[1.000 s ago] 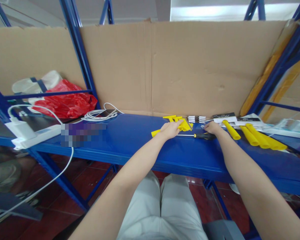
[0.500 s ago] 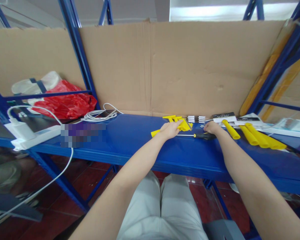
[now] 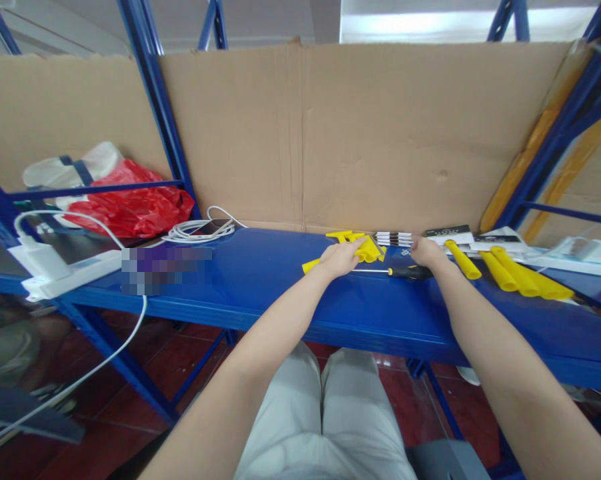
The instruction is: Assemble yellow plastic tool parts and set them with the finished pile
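Note:
My left hand (image 3: 341, 259) is closed around a yellow scraper (image 3: 369, 251); its wide head shows beyond my fingers, and a yellow handle end (image 3: 310, 266) sticks out on the near left side. My right hand (image 3: 426, 253) has its fingers bent together at the blue shelf, beside some tiny metal pieces (image 3: 405, 253), perhaps screws. Whether anything is pinched in it is hidden. Between my hands lies a screwdriver (image 3: 411, 272) with a black and yellow handle, its shaft pointing left. More yellow scraper parts (image 3: 339, 235) rest behind my left hand.
Small white-and-black packs (image 3: 393, 238) are stacked at the cardboard back wall (image 3: 300, 140). To the right lie several yellow tube handles (image 3: 503, 270) and a black-and-white box (image 3: 449, 233). Leftward are a coiled white cable (image 3: 200, 231), a power strip (image 3: 80, 275) and a red bag (image 3: 130, 203).
My right hand has shifted slightly, its fingertips a little farther back. My left hand stays on the scraper, whose head has tilted slightly. The screwdriver has not moved.

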{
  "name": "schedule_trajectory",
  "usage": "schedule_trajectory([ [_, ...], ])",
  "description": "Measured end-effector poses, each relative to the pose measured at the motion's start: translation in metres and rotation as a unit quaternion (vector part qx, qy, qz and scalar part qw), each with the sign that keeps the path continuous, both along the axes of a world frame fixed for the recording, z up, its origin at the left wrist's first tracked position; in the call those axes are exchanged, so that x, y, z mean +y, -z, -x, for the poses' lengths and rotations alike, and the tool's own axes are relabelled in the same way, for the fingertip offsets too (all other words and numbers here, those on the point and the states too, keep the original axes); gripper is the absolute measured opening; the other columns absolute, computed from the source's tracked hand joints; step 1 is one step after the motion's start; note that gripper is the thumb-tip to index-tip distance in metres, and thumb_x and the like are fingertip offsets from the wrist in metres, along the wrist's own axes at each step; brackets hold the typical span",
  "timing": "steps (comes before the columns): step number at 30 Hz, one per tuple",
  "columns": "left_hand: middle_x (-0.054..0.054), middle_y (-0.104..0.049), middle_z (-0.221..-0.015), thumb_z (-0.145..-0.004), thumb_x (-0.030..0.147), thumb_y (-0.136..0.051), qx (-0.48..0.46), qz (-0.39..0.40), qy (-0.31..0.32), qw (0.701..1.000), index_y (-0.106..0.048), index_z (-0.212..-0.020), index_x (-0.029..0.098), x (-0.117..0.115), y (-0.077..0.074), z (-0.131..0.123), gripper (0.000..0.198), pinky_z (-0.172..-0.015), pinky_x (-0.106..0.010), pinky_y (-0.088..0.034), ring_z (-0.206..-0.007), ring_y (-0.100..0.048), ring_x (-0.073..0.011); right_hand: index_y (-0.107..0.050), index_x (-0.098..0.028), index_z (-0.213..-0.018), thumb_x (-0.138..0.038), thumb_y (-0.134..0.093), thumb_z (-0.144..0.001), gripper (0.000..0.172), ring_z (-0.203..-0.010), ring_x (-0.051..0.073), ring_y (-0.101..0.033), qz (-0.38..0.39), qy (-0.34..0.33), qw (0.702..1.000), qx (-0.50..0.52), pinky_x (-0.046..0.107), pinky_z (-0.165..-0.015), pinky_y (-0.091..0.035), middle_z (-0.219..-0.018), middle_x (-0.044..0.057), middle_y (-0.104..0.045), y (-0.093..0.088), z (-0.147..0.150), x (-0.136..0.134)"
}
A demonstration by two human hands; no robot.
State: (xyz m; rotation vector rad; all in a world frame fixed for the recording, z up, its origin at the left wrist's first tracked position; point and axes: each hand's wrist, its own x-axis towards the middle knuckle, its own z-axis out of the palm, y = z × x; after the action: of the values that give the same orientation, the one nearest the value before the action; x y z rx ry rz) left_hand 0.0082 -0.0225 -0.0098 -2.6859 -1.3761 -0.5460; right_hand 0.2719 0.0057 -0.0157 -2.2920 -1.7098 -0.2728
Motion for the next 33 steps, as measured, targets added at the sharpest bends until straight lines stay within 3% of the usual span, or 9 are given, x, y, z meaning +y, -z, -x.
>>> schedule_trajectory([
  [5, -0.005, -0.063, -0.136, -0.093, 0.02, -0.048, -0.106, 0.01, 0.008, 0.994, -0.039, -0.151, 0.029, 0.004, -0.005, 0.002, 0.06, -0.103, -0.035, -0.047, -0.122, -0.061, -0.0223, -0.068, -0.015, -0.11, -0.009, -0.055, -0.079, 0.035, -0.1, 0.026, -0.068, -0.09, -0.027, 0.994, 0.061, 0.03, -0.082, -0.05, -0.103, 0.015, -0.072, -0.007, 0.012, -0.002],
  [12, -0.007, -0.064, -0.134, -0.086, 0.01, -0.051, -0.331, 0.051, 0.082, 0.939, -0.053, -0.14, 0.022, 0.017, -0.011, 0.0, 0.056, -0.102, -0.032, -0.047, -0.122, -0.059, -0.02, -0.066, -0.016, -0.095, -0.009, -0.054, -0.081, 0.02, -0.085, 0.02, -0.066, -0.162, -0.182, 0.96, 0.139, 0.029, -0.082, -0.05, -0.095, 0.01, -0.071, -0.013, 0.05, -0.006],
  [15, -0.006, -0.071, -0.108, -0.087, 0.008, -0.049, -0.428, 0.12, 0.079, 0.892, -0.056, -0.129, 0.017, 0.014, -0.018, -0.001, 0.044, -0.082, -0.023, -0.052, -0.09, -0.067, -0.0126, -0.064, -0.017, -0.088, -0.01, -0.057, -0.079, 0.013, -0.08, 0.018, -0.065, -0.166, -0.252, 0.934, 0.193, 0.03, -0.08, -0.051, -0.089, 0.008, -0.071, -0.013, 0.064, -0.007],
  [18, 0.005, -0.058, -0.067, -0.09, 0.008, -0.042, -0.505, 0.235, 0.047, 0.829, -0.056, -0.109, 0.016, 0.007, -0.025, -0.001, 0.025, -0.051, -0.017, -0.042, -0.045, -0.047, -0.0047, -0.06, -0.018, -0.082, -0.013, -0.063, -0.077, 0.007, -0.076, 0.016, -0.064, -0.174, -0.306, 0.893, 0.282, 0.031, -0.079, -0.052, -0.082, 0.005, -0.069, -0.011, 0.072, -0.004],
  [22, 0.011, -0.037, -0.053, -0.09, 0.004, -0.04, -0.53, 0.36, 0.068, 0.765, -0.046, -0.083, 0.019, -0.001, -0.026, 0.001, 0.018, -0.04, -0.017, -0.027, -0.035, -0.03, -0.0031, -0.057, -0.019, -0.078, -0.02, -0.072, -0.073, 0.015, -0.071, 0.014, -0.062, -0.155, -0.329, 0.841, 0.401, 0.031, -0.075, -0.054, -0.075, 0.001, -0.066, -0.008, 0.075, -0.004],
  [28, 0.01, -0.039, -0.05, -0.084, 0.004, -0.043, -0.444, 0.457, 0.052, 0.769, -0.045, -0.078, 0.02, 0.001, -0.018, 0.003, 0.017, -0.041, -0.019, -0.029, -0.036, -0.034, -0.0048, -0.057, -0.019, -0.079, -0.019, -0.075, -0.072, 0.019, -0.064, 0.011, -0.06, -0.107, -0.323, 0.819, 0.461, 0.027, -0.069, -0.054, -0.07, -0.001, -0.065, -0.01, 0.082, -0.012],
  [33, 0.009, -0.04, -0.05, -0.084, 0.005, -0.044, -0.412, 0.46, 0.069, 0.783, -0.046, -0.079, 0.02, 0.005, -0.013, 0.003, 0.016, -0.043, -0.019, -0.031, -0.037, -0.036, -0.0055, -0.057, -0.019, -0.078, -0.012, -0.072, -0.071, 0.017, -0.063, 0.011, -0.06, -0.088, -0.319, 0.814, 0.477, 0.026, -0.067, -0.054, -0.07, -0.002, -0.065, -0.011, 0.088, -0.015],
])
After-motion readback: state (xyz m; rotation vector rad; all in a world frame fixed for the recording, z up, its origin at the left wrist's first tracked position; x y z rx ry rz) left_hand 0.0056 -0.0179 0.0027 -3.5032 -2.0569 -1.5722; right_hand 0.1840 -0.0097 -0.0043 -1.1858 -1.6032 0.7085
